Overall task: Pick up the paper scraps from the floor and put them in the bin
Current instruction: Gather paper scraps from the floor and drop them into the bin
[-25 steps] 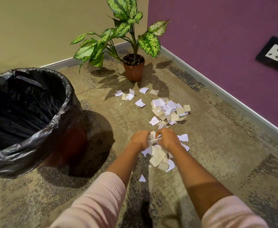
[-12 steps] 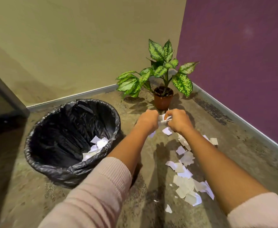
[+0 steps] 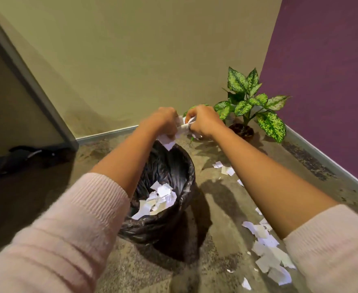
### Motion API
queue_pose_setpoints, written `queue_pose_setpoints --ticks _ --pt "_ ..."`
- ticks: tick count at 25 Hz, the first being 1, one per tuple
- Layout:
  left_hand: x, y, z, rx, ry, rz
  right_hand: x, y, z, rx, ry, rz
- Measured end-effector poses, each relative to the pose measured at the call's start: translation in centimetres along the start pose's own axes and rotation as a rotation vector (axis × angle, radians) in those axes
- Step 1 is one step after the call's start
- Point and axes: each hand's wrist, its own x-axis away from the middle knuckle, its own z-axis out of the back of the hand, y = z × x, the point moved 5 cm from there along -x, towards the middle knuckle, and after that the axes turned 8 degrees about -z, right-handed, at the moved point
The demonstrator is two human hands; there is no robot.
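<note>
bin liner (image 3: 175,166): glossy crinkled black plastic | scraps (image 3: 161,197): matt white paper | floor (image 3: 222,210): rough mottled carpet | sleeves (image 3: 72,227): soft ribbed knit

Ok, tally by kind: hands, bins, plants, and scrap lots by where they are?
Hands: 2 (left hand, right hand)
Bins: 1 (bin)
Plants: 1 (potted plant)
Scrap lots: 3 (held scraps, binned scraps, floor scraps)
Total: 7

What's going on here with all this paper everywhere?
A person is clearing torn paper off the floor. The left hand and right hand together grip a bunch of scraps above the black-lined bin, not yet dropped. A pile of scraps lies inside it; loose scraps lie scattered to the right.
</note>
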Motion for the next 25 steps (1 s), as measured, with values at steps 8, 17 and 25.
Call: queue_pose_setpoints --ticks 8,17,25 --pt "4.6 -8.1 -2.6 0.009 -0.097 0.157 0.6 -5.9 -8.0 0.073 -0.138 0.043" --pt "6.7 -10.2 -7.1 0.165 -0.246 0.201 1.4 -5.3 -12.9 0.182 -0.293 0.038" --pt "6.7 -9.9 -7.7 0.226 -0.357 0.188 1.7 -5.4 -14.4 0.282 -0.560 0.040"
